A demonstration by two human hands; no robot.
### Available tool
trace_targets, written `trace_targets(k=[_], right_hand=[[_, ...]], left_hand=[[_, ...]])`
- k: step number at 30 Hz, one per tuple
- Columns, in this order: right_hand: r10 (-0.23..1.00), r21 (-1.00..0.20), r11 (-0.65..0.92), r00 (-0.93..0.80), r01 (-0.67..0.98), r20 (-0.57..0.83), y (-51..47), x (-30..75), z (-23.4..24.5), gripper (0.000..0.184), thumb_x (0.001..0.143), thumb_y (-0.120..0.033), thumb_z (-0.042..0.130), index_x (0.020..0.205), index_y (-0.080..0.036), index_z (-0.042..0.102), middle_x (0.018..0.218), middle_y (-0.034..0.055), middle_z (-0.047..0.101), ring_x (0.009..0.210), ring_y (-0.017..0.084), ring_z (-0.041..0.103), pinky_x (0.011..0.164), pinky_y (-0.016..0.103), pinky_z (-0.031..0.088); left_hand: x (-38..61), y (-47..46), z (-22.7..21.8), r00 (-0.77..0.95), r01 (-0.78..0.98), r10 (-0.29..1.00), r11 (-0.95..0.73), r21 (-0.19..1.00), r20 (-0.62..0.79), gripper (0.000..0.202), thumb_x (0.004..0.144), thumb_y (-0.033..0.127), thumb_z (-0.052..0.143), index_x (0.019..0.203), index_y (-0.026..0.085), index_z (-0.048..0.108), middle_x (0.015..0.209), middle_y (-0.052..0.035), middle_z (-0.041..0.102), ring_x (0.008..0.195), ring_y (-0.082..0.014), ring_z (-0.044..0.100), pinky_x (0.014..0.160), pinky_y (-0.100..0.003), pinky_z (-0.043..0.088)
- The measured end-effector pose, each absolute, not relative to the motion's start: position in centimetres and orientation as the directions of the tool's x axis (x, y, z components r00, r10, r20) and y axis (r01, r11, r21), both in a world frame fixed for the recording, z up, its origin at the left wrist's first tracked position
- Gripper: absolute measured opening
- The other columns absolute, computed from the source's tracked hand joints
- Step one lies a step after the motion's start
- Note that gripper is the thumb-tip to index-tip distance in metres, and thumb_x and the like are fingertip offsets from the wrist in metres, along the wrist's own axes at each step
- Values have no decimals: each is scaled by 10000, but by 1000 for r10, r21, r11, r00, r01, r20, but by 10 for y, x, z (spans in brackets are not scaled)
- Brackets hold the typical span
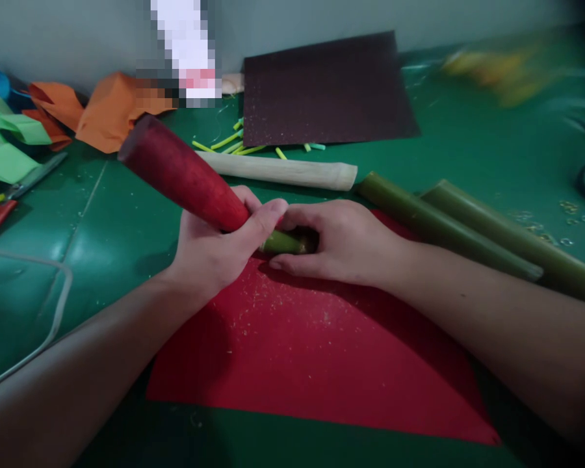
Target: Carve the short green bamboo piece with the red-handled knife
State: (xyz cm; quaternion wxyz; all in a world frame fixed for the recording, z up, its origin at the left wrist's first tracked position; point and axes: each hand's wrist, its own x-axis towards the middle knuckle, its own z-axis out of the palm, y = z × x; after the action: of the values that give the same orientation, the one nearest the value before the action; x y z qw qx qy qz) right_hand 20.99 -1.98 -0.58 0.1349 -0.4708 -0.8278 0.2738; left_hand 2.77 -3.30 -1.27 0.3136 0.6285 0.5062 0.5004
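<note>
A dark red tube (185, 172) slants across the middle, its wide end raised to the upper left. From its lower end sticks out a short green bamboo piece (285, 243). My left hand (219, 244) is wrapped round the red tube near this join, thumb along its top. My right hand (341, 237) curls round the end of the green bamboo, thumb below and index finger above; its other fingers are partly hidden. Beneath both hands lies a red sheet (316, 357) sprinkled with pale fine bits.
A pale bamboo stick (283, 170) and two green bamboo tubes (448, 224) lie beyond my hands. Further back are a dark sheet (326, 94), orange paper (110, 114) and cut yellow strips (227, 140). Scissors (0, 218) and green paper (10, 146) are at left; small rings (541, 231) at right.
</note>
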Motion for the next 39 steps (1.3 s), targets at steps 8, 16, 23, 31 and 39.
trace_targets(k=[8,16,23,31,39], right_hand=[[850,-580,419,-527,699,-21,-19,211,-6,352,794,-510,750,979,-212,731,768,-11,685,634,131,527,585,283,269],[852,-575,414,-522,705,-26,-19,210,-7,364,786,-516,759,987,-214,735,759,-11,680,630,133,526,585,285,274],[847,-579,423,-531,696,-20,-19,210,-7,348,802,-500,759,998,-214,735,785,-8,685,647,130,523,595,287,267],[857,-562,419,-516,713,-15,-19,209,-7,353,788,-504,772,975,-209,726,777,-10,696,633,130,533,582,282,271],[851,-570,425,-526,703,-14,-20,210,-8,331,796,-498,769,960,-213,727,773,-10,688,640,127,530,589,285,259]], left_hand=[[27,-31,-17,13,323,929,-354,878,370,276,812,275,774,603,210,605,562,53,599,501,-80,550,500,-201,497],[28,-31,-11,36,272,947,-315,909,318,302,820,285,764,587,207,589,533,46,548,459,-70,471,457,-208,447],[26,-31,-17,49,229,931,-362,904,361,300,797,256,793,579,203,593,546,47,564,475,-66,485,460,-198,447],[28,-29,-14,34,196,941,-337,921,337,336,842,363,778,598,213,601,546,39,545,470,-73,445,466,-224,435],[26,-30,-14,126,157,938,-341,927,324,450,855,424,762,539,199,534,486,40,447,437,-72,372,447,-246,383]])
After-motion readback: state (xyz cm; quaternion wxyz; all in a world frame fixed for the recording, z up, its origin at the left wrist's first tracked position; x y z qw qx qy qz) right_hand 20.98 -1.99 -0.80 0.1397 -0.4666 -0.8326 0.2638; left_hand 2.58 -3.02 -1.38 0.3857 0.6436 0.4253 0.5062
